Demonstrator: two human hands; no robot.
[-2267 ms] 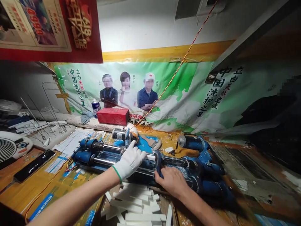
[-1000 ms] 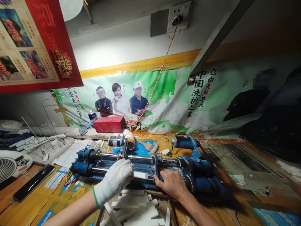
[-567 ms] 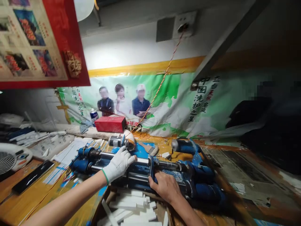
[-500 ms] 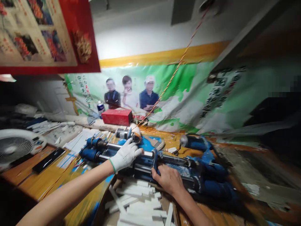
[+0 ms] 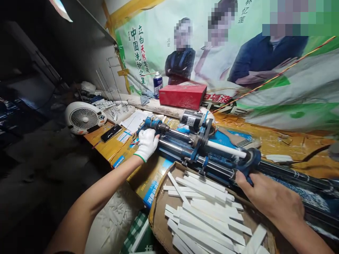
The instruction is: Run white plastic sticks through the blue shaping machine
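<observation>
At the worktop's front edge, the gloved left hand (image 5: 147, 144) has shifted to grasp the blue machine's (image 5: 190, 150) left end, while the bare right hand (image 5: 267, 197) still grips its sliding carriage (image 5: 250, 163).

The bench (image 5: 278, 143) bears a blue machine (image 5: 201, 151) (fan (image 5: 82, 118) and phone (image 5: 111, 133) alongside).

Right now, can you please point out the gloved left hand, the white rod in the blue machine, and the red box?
Gloved left hand (image 5: 147, 143), head view, back of the glove.
White rod (image 5: 226, 150), head view, middle of its bare length.
Red box (image 5: 182, 96), head view, front face.
</observation>
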